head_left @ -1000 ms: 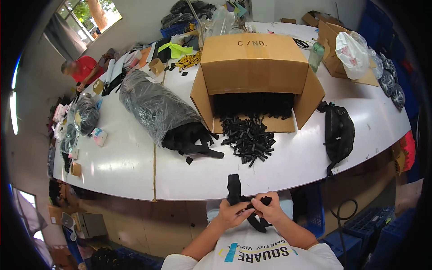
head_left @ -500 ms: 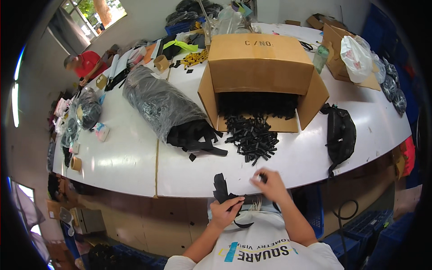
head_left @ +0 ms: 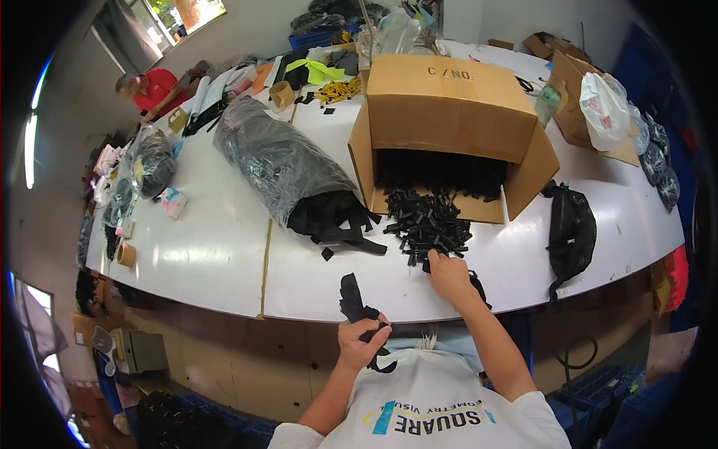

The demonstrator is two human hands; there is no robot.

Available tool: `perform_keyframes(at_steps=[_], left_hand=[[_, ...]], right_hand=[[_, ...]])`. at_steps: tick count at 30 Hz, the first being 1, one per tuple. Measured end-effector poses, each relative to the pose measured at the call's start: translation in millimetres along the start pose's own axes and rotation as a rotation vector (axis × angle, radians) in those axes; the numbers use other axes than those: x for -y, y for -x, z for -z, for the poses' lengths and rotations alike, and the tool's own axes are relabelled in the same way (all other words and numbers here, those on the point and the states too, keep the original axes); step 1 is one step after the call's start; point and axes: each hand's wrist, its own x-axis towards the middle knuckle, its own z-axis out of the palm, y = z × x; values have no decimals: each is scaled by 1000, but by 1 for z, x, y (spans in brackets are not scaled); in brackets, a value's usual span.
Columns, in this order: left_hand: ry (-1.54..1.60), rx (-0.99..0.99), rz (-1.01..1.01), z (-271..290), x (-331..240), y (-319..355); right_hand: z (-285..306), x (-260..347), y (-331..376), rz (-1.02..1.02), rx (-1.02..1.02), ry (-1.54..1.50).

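At table edge | L hand (head_left: 361, 340) grips black strap (head_left: 353, 299) | R hand (head_left: 449, 273) outstretched on black parts pile (head_left: 428, 224)

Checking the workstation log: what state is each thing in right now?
Cardboard box: on its side, flaps open.
Small black parts: spilled from the box mouth.
Plastic-wrapped bundle: open at the near end.
Left hand: gripping black strap.
Right hand: on the parts' near edge.

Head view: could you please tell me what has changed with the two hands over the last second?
The right hand let go of the black strap piece and reached forward to the pile of small black parts. The left hand kept hold of the strap piece. The cardboard box stayed put.
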Motion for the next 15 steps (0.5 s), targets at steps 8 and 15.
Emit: perform_keyframes(at_steps=[8,15], left_hand=[[92,35,41,-2,3,-5],[66,83,-32,-7,9,-6]], right_hand=[[5,-8,-1,-65,73,59],[27,-27,15,-175,-319,-372]])
